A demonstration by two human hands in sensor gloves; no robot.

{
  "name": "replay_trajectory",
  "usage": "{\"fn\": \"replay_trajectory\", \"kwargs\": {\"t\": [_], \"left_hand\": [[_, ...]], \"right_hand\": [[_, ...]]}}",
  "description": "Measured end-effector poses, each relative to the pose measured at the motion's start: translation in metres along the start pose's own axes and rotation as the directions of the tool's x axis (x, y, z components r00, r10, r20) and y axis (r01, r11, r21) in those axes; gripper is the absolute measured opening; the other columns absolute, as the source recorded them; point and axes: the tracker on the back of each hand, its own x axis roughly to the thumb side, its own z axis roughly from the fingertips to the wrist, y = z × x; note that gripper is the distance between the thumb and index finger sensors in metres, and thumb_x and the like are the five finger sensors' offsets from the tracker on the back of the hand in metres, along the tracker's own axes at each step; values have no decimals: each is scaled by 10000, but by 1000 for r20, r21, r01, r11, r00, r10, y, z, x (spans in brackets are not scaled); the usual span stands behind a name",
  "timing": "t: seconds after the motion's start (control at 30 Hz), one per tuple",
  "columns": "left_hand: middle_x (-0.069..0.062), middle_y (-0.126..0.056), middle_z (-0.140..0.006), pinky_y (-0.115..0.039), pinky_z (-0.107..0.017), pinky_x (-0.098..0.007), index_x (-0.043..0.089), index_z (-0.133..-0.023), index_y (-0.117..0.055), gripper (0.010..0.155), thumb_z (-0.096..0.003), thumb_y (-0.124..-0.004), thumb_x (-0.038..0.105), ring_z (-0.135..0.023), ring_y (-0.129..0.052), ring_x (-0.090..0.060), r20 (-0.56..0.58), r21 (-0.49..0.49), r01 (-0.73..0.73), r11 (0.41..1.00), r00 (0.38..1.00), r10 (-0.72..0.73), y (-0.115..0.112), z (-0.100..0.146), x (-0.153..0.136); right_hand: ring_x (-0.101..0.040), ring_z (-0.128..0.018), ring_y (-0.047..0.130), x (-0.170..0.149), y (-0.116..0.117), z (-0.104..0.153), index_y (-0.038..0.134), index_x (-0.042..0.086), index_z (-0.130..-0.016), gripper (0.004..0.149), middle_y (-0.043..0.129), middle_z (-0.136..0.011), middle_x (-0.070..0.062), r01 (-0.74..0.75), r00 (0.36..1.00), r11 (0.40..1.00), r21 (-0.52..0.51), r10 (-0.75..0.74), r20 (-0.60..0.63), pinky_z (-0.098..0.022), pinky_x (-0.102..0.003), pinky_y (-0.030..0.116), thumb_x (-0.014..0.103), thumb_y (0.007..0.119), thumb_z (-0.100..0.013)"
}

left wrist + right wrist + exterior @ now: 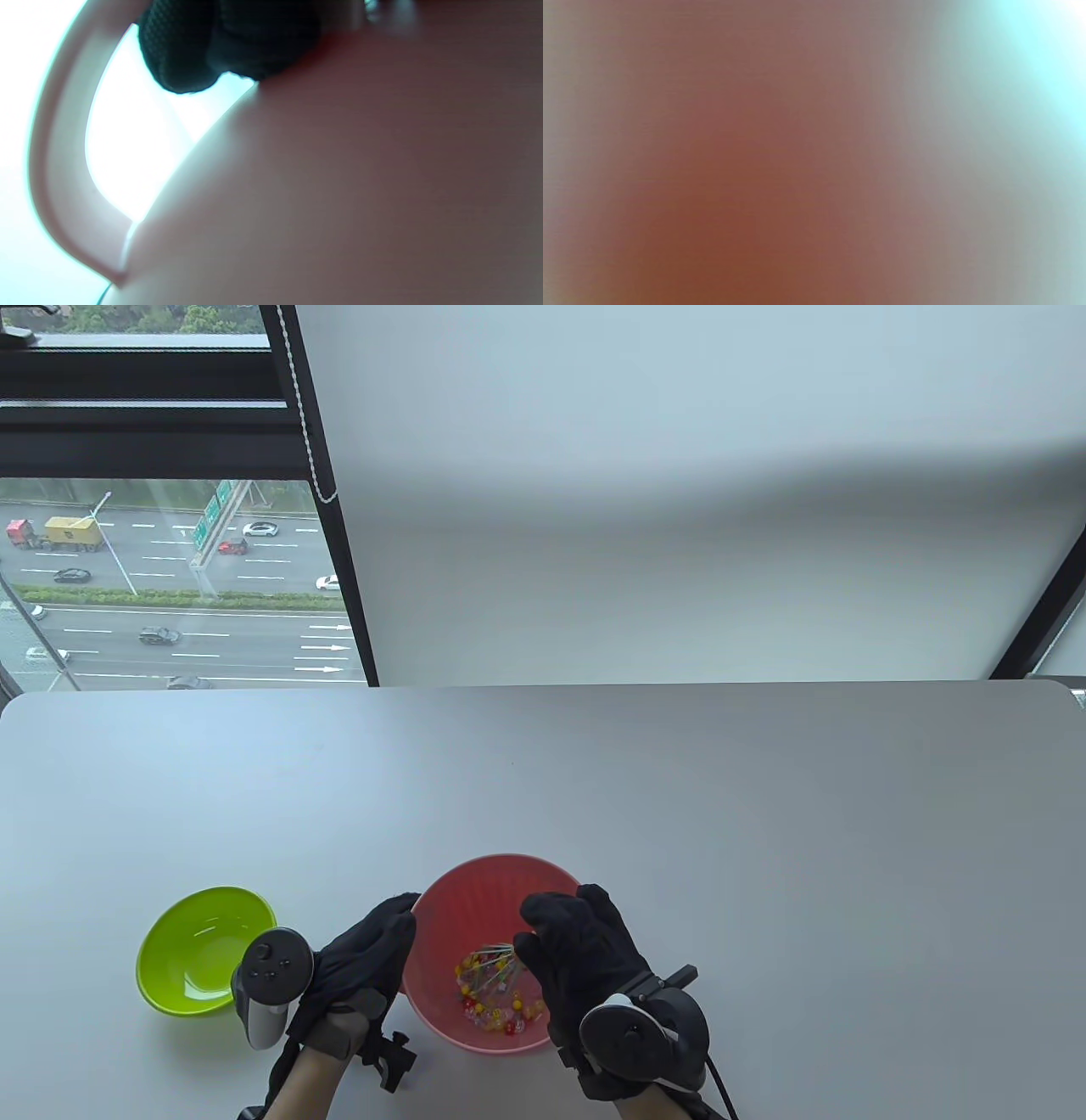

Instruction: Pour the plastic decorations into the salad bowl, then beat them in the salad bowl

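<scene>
The pink salad bowl (475, 886) stands at the table's front middle. Small red, yellow and clear plastic decorations (501, 1014) lie on its bottom. My left hand (392, 920) grips the bowl's left wall; in the left wrist view its fingertips (220, 46) curl at the rim, with the bowl's outer wall (339, 190) filling the frame. My right hand (547, 933) hovers over the bowl's right half, fingers curled round a whisk (492, 960). The whisk's wire head with coloured tips reaches down among the decorations, and its handle is hidden under the glove. The right wrist view is only a reddish blur.
An empty lime-green bowl (212, 899) sits on the table just left of my left hand. The grey table (679, 797) stretches behind the bowls to a window and a white blind at the back.
</scene>
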Motion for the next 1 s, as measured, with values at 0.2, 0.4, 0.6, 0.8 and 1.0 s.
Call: {"fn": "replay_trajectory", "kwargs": {"t": [0.2,0.4,0.6,0.8,1.0], "left_hand": [[-28,-916,-477,-561,-707,-585,69,-958,-740,654,-573,-587,574,-603,-895,-330,0,0,-1,1000,1000,1,0,0,0],[-28,-916,-478,-561,-707,-585,69,-959,-739,654,-572,-587,574,-604,-894,-330,0,0,-1,1000,1000,1,0,0,0],[-28,-916,-478,-562,-708,-584,69,-958,-740,654,-573,-586,575,-604,-895,-329,0,0,-2,1000,1000,2,0,0,0],[-28,-916,-477,-562,-707,-584,69,-958,-740,654,-572,-587,575,-604,-894,-329,0,0,-1,1000,1000,1,0,0,0],[-28,-916,-477,-561,-708,-584,69,-958,-740,654,-572,-587,575,-603,-895,-330,0,0,-1,1000,1000,1,-1,0,0]], "right_hand": [[-177,-608,1019,4,-1,1,544,302,-998,480,735,-937,65,-109,993,994,-29,111,40,-771,-473,591,438,717,-572],[-177,-585,999,6,-5,1,537,299,-1001,464,734,-924,62,-209,975,976,-54,212,66,-771,-460,581,436,689,-585],[-185,-558,968,5,-10,1,525,296,-1008,450,731,-907,58,-211,975,976,-63,214,61,-768,-473,573,429,657,-599],[-188,-507,948,1,-15,1,527,289,-1006,437,743,-876,57,-181,982,981,-75,184,42,-759,-476,581,427,633,-605],[-166,-446,948,-2,-17,1,538,287,-1001,434,768,-837,66,-120,992,990,-78,121,18,-746,-461,610,439,621,-604]]}}
